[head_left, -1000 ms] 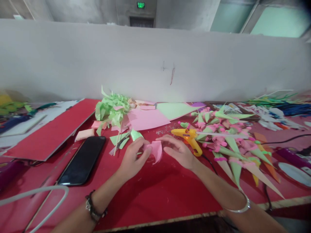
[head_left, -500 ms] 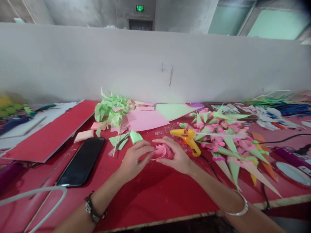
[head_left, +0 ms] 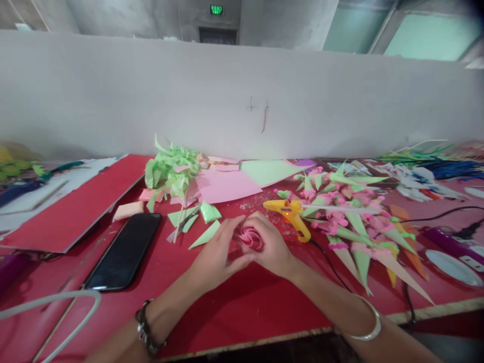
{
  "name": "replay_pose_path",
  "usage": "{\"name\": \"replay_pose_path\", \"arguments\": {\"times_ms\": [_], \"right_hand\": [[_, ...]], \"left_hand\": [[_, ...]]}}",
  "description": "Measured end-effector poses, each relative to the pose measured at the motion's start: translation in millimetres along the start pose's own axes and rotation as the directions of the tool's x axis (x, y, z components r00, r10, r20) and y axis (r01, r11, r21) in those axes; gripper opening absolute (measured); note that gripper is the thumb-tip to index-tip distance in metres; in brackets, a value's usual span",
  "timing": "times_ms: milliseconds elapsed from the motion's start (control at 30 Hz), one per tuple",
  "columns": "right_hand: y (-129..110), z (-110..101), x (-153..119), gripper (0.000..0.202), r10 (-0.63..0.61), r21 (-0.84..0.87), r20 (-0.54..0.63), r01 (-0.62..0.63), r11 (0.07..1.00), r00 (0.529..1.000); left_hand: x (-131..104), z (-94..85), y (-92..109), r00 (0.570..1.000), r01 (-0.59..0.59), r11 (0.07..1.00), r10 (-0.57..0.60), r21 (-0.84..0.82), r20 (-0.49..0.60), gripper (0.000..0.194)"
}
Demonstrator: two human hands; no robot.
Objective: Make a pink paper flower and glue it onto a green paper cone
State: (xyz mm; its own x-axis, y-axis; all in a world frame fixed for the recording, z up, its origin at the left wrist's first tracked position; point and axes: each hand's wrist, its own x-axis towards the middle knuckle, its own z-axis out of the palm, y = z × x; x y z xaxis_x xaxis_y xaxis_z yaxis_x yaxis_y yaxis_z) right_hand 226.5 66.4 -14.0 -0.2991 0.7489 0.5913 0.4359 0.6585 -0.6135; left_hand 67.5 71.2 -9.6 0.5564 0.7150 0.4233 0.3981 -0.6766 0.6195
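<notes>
Left hand [head_left: 215,254] cupped up to pink paper coil [head_left: 251,239] in right hand [head_left: 275,247]

Going left to right on my feed. Red board [head_left: 79,206], far left of the fingers, lying at a slant. Black smartphone [head_left: 124,252] nearer, well left of the left fingers, screen up. Dark beaded bracelet [head_left: 146,330] on the left wrist, behind those fingers. Crumpled green paper [head_left: 172,169] beyond and left of the fingertips; green packet [head_left: 210,213] closer, just past the left knuckles. Pointed green paper piece [head_left: 205,235] right beside the left fingers.

Left thumb and fingers I have spread in a C; can't tell if they press the coil. The coil sits between the hands, wound edges up, right fingers curled round it and gripping. Pink sheet [head_left: 225,182] flat beyond the fingertips.

Yellow glue gun [head_left: 290,214] just right of and beyond the right fingers, small orange light showing. Pile of paper cones [head_left: 357,222] further right, pink and green mostly. White oval dish [head_left: 452,267] farthest right of the fingers.
</notes>
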Motion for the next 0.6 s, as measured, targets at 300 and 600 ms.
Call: {"name": "replay_pose_path", "arguments": {"times_ms": [300,600], "right_hand": [[-5.2,10.7,-4.0,0.022,-0.065,-0.162,-0.153,0.040,0.986,0.986],[0.0,21.5,-2.8,0.048,-0.044,-0.266,-0.179,-0.005,0.964,0.983]], "left_hand": [[-4.5,17.6,1.3,0.995,0.034,0.999,-0.032,0.019,-0.092,0.067],[0.6,13.5,1.3,0.992,0.115,0.993,-0.116,-0.019,-0.046,0.058]]}}
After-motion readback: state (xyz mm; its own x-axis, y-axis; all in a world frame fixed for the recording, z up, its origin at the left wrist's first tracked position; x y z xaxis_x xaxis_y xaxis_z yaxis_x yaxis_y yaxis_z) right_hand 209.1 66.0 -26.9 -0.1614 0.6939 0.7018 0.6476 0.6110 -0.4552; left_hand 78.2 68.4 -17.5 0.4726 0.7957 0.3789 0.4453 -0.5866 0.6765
